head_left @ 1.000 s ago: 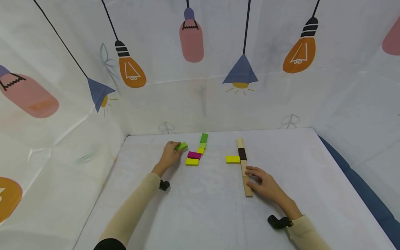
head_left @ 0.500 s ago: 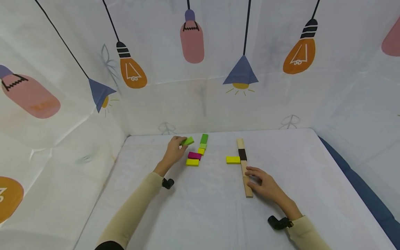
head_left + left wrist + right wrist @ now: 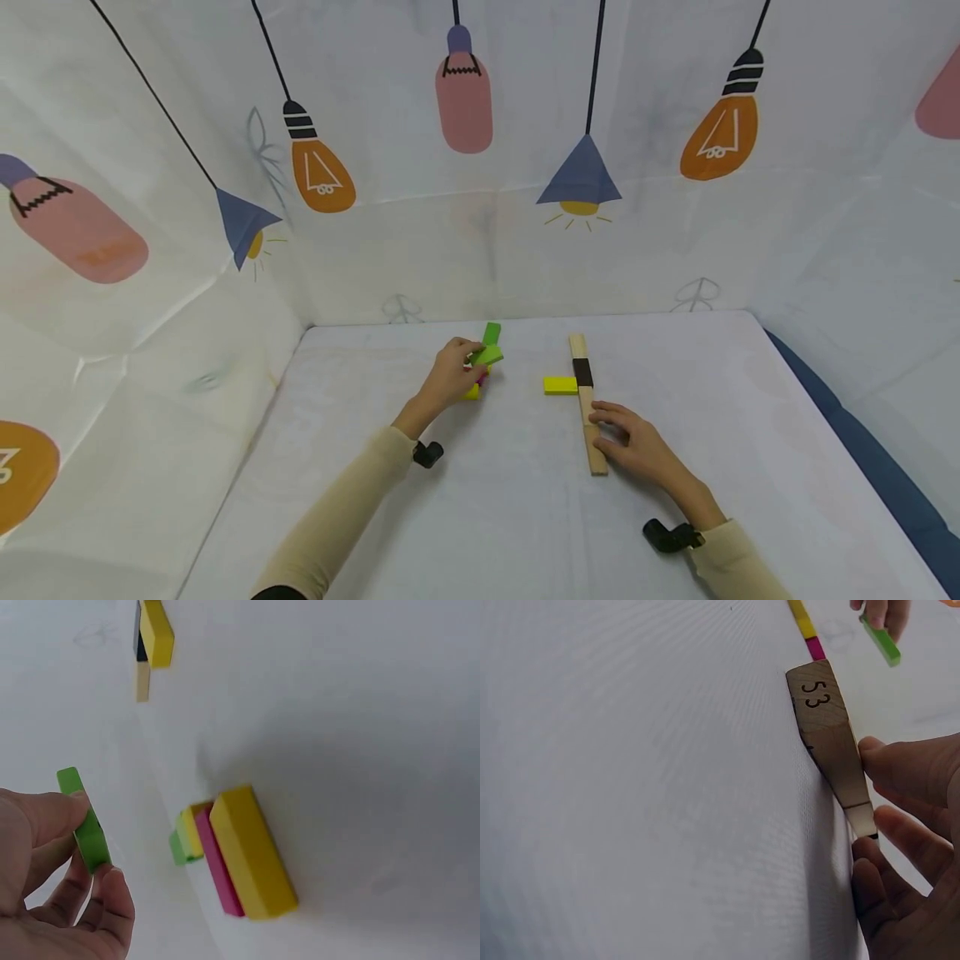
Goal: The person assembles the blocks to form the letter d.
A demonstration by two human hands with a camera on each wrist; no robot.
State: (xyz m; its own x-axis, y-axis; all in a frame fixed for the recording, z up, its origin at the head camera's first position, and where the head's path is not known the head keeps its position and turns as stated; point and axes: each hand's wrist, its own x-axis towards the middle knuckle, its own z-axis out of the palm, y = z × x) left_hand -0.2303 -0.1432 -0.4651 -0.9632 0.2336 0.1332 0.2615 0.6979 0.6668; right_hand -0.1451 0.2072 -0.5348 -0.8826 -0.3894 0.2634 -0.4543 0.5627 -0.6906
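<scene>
My left hand (image 3: pixel 450 375) pinches a light green block (image 3: pixel 91 844) between thumb and fingers. It is held up over a group of coloured blocks, apart from the tabletop. In that group a green block (image 3: pixel 492 333) lies at the far end; a magenta block (image 3: pixel 217 862) and a larger yellow block (image 3: pixel 251 855) lie side by side at the near end. The hand partly hides them in the head view. My right hand (image 3: pixel 641 446) rests its loosely bent fingertips along the right side of a row of plain wooden blocks (image 3: pixel 595 450); the nearest end is marked 53.
A black block (image 3: pixel 582 372) lies within the wooden row, and a yellow block (image 3: pixel 560 385) juts out leftward beside it. The white-covered table (image 3: pixel 510 517) ends at a hanging white sheet (image 3: pixel 487 242) printed with lamps.
My left hand has carried the light green block rightward, from left of the coloured blocks to above them. The right hand stays at the wooden row.
</scene>
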